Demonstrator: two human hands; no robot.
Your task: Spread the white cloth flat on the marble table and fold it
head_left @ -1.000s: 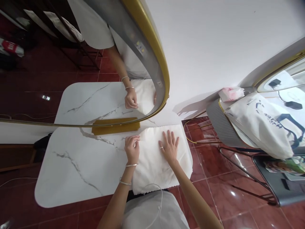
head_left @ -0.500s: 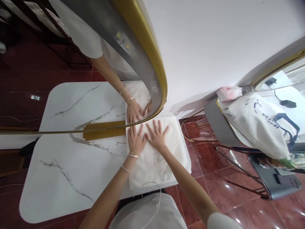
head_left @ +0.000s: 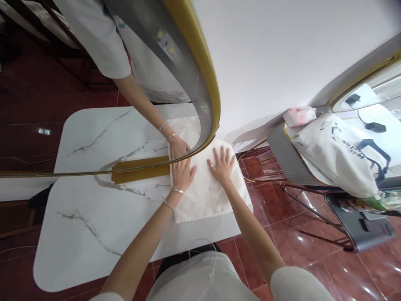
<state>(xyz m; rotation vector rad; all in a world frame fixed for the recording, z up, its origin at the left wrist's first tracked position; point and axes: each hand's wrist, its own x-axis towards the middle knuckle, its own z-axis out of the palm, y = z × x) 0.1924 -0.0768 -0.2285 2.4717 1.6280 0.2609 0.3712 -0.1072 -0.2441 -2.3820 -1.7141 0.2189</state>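
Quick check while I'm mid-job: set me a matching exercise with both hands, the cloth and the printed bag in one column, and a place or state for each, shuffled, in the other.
Column one
1. left hand
2. right hand
3. white cloth
4. printed bag

Column two
A. beside a pink-and-white packet
B. wearing a ring
C. two bracelets at its wrist
D. spread on the grey-veined table

Pairs: 1-C, 2-B, 3-D, 4-A
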